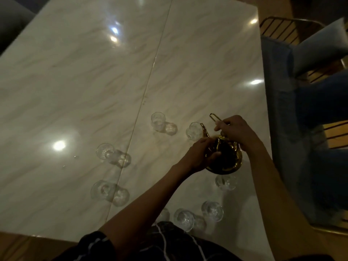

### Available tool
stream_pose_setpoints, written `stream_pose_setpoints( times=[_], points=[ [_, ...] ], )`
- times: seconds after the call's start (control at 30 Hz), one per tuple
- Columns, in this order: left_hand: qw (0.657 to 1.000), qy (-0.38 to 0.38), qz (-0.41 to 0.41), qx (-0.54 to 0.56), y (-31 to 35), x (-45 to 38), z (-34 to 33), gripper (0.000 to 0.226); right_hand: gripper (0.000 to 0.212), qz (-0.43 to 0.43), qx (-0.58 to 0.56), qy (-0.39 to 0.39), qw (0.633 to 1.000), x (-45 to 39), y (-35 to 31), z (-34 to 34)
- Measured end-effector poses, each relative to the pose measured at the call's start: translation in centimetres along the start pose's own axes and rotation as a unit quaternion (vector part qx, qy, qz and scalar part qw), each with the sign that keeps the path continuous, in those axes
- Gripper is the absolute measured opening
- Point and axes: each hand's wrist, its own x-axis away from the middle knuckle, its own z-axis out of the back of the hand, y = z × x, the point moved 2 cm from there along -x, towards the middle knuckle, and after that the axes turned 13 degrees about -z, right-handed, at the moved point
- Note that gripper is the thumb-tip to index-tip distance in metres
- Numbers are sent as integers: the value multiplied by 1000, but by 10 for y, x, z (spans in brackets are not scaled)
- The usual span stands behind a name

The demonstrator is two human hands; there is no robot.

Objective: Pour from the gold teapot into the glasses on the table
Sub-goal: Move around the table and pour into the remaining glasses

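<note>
Mostly glossy marble table (84, 76) w/ seam, blue chair (282, 110) beside.

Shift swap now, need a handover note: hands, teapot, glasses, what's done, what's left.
Left hand: cups the side of the gold teapot.
Right hand: grips the teapot's wire handle from above.
Teapot is tilted, spout over the glass by the spout; no stream can be made out.
Other glasses stand around it on the marble table: far one, two left, several near the table's front edge.
Fill levels are unreadable in this dim view, so check each glass before pouring on.
</note>
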Motion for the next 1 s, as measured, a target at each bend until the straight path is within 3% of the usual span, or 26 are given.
stream_pose_setpoints(
  times=[0.57,1.0],
  points=[
    [995,74,50,-36,-37,63,85,60,24,47,5,-73,996,17,-90,-75],
    [993,103,62,-9,-36,63,108,60,31,26,66,-56,996,8,-136,-89]
  ],
)
